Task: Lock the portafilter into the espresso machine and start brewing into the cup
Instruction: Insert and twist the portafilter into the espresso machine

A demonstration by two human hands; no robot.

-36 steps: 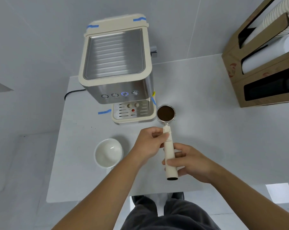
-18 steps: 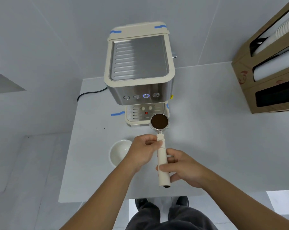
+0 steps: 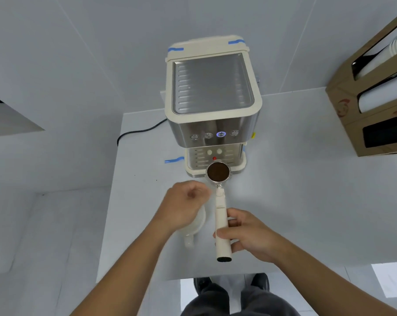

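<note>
The cream and steel espresso machine [image 3: 212, 106] stands at the back of the white table, one front button lit blue. My right hand [image 3: 247, 236] grips the cream handle of the portafilter [image 3: 220, 208], whose basket of dark ground coffee hovers just in front of the machine's drip tray [image 3: 236, 166]. My left hand [image 3: 186, 206] is off the handle, just left of it, fingers loosely curled around nothing. It covers most of the white cup [image 3: 193, 231] on the table below.
A black power cord [image 3: 138, 132] runs off the table's left side behind the machine. A cardboard dispenser with paper cups [image 3: 375, 99] stands at the right. Blue tape marks [image 3: 173, 160] lie by the machine's base. The table's front edge is near my legs.
My left hand has let go of the portafilter neck and drawn left over the cup. The portafilter has moved left, to in front of the drip tray. The view has shifted left.
</note>
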